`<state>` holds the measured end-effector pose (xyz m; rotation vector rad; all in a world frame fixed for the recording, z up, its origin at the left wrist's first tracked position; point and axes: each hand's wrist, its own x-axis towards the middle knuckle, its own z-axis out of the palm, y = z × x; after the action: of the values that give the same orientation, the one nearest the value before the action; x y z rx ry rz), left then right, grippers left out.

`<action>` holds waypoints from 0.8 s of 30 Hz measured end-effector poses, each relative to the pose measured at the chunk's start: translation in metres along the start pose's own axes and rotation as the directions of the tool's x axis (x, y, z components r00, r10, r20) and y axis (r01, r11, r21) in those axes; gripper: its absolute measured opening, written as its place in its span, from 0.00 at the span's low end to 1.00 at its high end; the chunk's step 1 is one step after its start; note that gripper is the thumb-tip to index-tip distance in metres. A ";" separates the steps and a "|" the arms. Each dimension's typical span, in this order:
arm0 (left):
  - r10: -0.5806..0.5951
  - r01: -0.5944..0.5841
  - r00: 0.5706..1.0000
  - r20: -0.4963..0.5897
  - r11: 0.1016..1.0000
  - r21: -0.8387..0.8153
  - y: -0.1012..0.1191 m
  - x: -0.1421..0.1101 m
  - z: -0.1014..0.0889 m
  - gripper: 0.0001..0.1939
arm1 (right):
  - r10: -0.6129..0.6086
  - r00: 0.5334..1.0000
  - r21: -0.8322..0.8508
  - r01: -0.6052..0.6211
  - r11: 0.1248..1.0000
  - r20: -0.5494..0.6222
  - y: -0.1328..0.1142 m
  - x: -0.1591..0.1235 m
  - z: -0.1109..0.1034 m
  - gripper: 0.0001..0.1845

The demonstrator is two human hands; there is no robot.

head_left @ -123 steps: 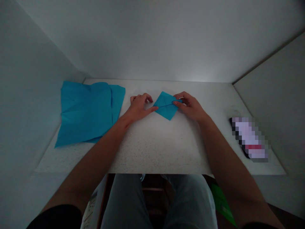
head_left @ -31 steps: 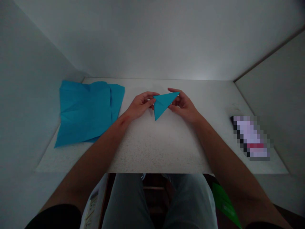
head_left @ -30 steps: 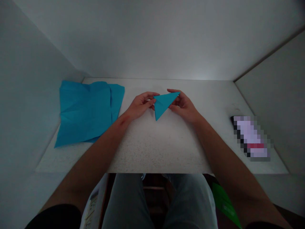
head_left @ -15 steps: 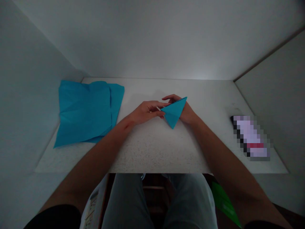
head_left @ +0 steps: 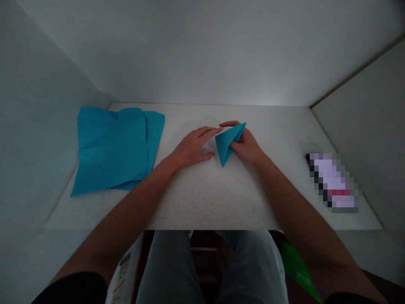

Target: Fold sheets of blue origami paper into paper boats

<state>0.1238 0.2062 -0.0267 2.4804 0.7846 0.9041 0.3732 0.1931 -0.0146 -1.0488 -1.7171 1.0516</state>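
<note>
Pale walls (head_left: 202, 55) close around a speckled white tabletop (head_left: 202, 202), with creased, overlapping blue sheets (head_left: 110, 147) toward my left and a phone-like device (head_left: 332, 179), its face blurred out, near the right edge. My right hand (head_left: 248, 145) holds the small folded blue paper (head_left: 224, 143) around the middle of the tabletop, thumb at its open fold and fingers partly hidden behind it. Just beside the paper's left edge, my left hand (head_left: 193, 147) is spread with thumb and fingers apart, gripping nothing, though whether its fingertips touch the paper I cannot tell.
</note>
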 end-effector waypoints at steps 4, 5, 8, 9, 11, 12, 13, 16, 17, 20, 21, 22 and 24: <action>0.078 -0.086 0.995 0.059 0.987 0.133 0.007 -0.002 0.005 0.46 | 0.013 1.000 -0.092 -0.011 0.996 0.019 -0.002 -0.003 0.011 0.30; 0.074 -0.083 0.995 0.063 0.984 0.160 0.007 -0.002 0.005 0.46 | 0.015 1.000 -0.123 -0.014 0.992 0.011 -0.004 -0.004 0.013 0.31; 0.049 -0.062 0.997 0.063 0.973 0.223 0.007 -0.002 0.004 0.48 | 0.032 0.999 -0.239 -0.037 0.970 -0.026 -0.010 -0.007 0.016 0.35; 0.040 -0.053 0.997 0.062 0.971 0.231 0.008 -0.002 0.004 0.50 | 0.034 0.999 -0.279 -0.040 0.960 -0.028 -0.012 -0.007 0.016 0.35; 0.023 -0.036 0.998 0.056 0.973 0.227 0.010 -0.002 0.004 0.55 | 0.031 0.999 -0.338 -0.036 0.940 -0.022 -0.015 -0.007 0.015 0.36; 0.019 -0.030 0.999 0.051 0.975 0.219 0.011 -0.002 0.004 0.57 | 0.025 0.999 -0.353 -0.031 0.935 -0.023 -0.016 -0.008 0.015 0.37; 0.017 -0.027 0.999 0.047 0.977 0.211 0.013 -0.002 0.004 0.57 | 0.018 1.000 -0.358 -0.025 0.934 -0.023 -0.017 -0.008 0.015 0.37; 0.057 -0.068 0.996 0.063 0.980 0.185 0.017 -0.001 0.003 0.53 | -0.008 1.000 -0.327 -0.002 0.945 -0.030 -0.015 -0.010 0.015 0.39; 0.075 -0.087 0.994 0.074 0.980 0.177 0.017 -0.001 0.002 0.50 | -0.017 0.999 -0.312 0.006 0.950 -0.032 -0.015 -0.010 0.015 0.39; 0.093 -0.104 0.992 0.082 0.983 0.150 0.017 -0.002 0.000 0.46 | -0.027 0.999 -0.272 0.019 0.962 -0.024 -0.013 -0.010 0.015 0.40; 0.081 -0.091 0.994 0.074 0.986 0.141 0.016 -0.002 -0.001 0.46 | -0.027 1.000 -0.256 0.023 0.966 -0.011 -0.013 -0.010 0.014 0.41; 0.064 -0.071 0.996 0.063 0.989 0.133 0.016 -0.002 -0.001 0.46 | -0.028 1.000 -0.239 0.028 0.971 0.002 -0.013 -0.009 0.014 0.41; 0.023 -0.027 0.999 0.034 0.992 0.123 0.014 -0.002 -0.001 0.47 | -0.046 0.999 -0.206 0.048 0.977 0.018 -0.014 -0.007 0.011 0.41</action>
<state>0.1265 0.1940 -0.0196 2.6101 0.8236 0.8451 0.3623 0.1801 -0.0068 -1.1260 -1.8829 0.8654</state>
